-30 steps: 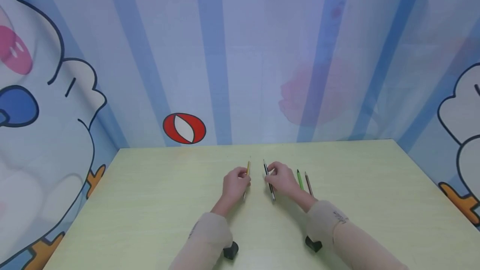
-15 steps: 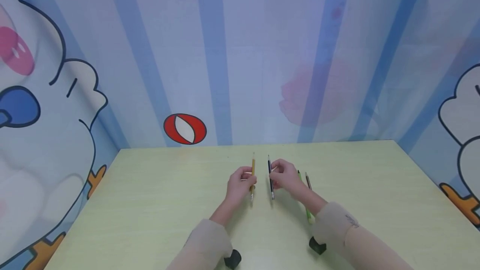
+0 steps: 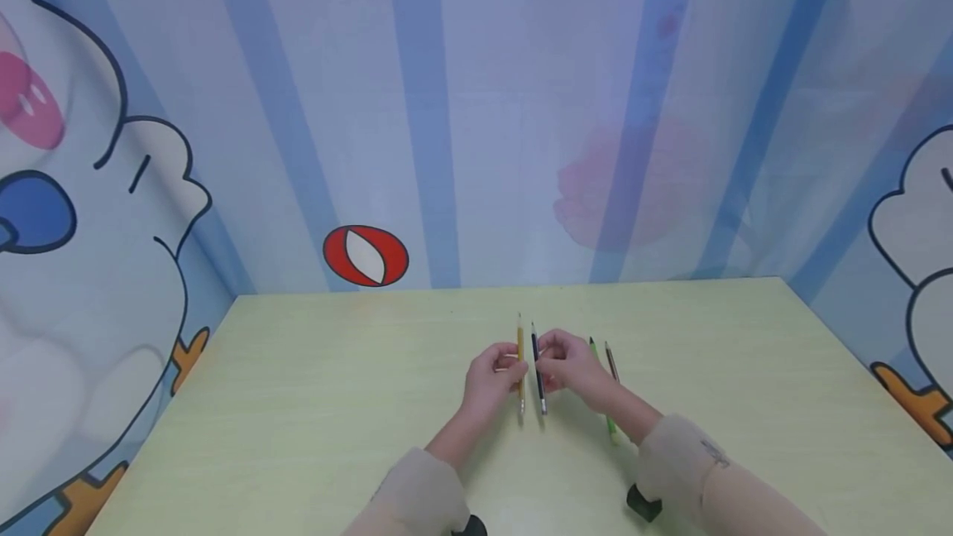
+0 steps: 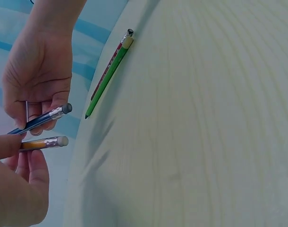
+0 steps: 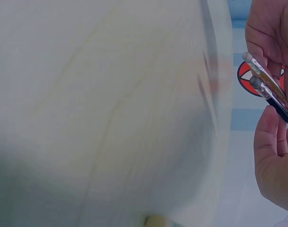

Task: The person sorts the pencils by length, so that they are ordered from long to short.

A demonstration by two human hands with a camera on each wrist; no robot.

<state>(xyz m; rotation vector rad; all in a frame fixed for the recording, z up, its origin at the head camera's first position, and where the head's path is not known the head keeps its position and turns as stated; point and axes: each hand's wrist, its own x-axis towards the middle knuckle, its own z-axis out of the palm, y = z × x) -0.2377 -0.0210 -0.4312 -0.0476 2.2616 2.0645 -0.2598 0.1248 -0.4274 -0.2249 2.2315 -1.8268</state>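
Between thumb and fingers, my left hand (image 3: 491, 380) pinches a yellow pencil (image 3: 519, 346), its tip pointing away toward the backdrop. Just to the right, my right hand (image 3: 579, 369) pinches a dark blue pencil (image 3: 537, 354) in much the same direction. The two pencils stand nearly parallel with a narrow gap in the head view. Their eraser ends, a white one on the yellow pencil (image 4: 52, 142) and a grey one on the dark blue pencil (image 4: 49, 117), show side by side in the left wrist view. Both cast shadows on the table below.
Beyond my right hand, a green pencil (image 4: 107, 79) and a dark red pencil (image 4: 105, 71) lie side by side on the pale wooden table (image 3: 335, 404). A printed cloth backdrop (image 3: 491, 147) rises at the table's far edge.
My left hand has moved right with the yellow pencil, toward the dark blue one. The right hand has shifted slightly right. The gap between the pencils has narrowed.
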